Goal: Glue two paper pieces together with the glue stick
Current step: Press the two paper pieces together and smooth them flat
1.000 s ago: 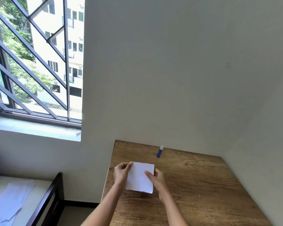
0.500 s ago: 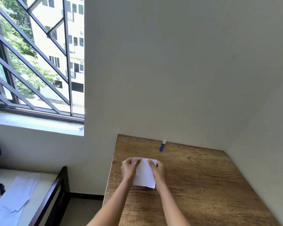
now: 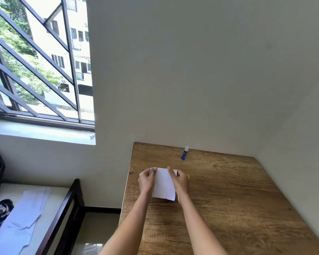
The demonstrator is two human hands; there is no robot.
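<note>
Plain white walls fill most of the frame, with a barred window (image 3: 39,61) at upper left and a bed (image 3: 31,216) strewn with loose sheets at lower left. Wooden bench (image 3: 228,199), lower right, set into the corner and carrying the task's things. Both forearms enter from the bottom edge. White paper (image 3: 164,183), lower centre, held over the bench's near-left part; whether it is one sheet or two pressed together cannot be told, though a second edge seems to show at its upper left corner. Left hand (image 3: 146,181) grips the paper's left edge, right hand (image 3: 180,182) its right edge, fingers curled over the top. Glue stick (image 3: 184,153), blue with a pale cap, lies untouched near the back wall, well apart from the hands. Judged stage: papers being aligned or pressed; no glue visible, so gluing may remain.
</note>
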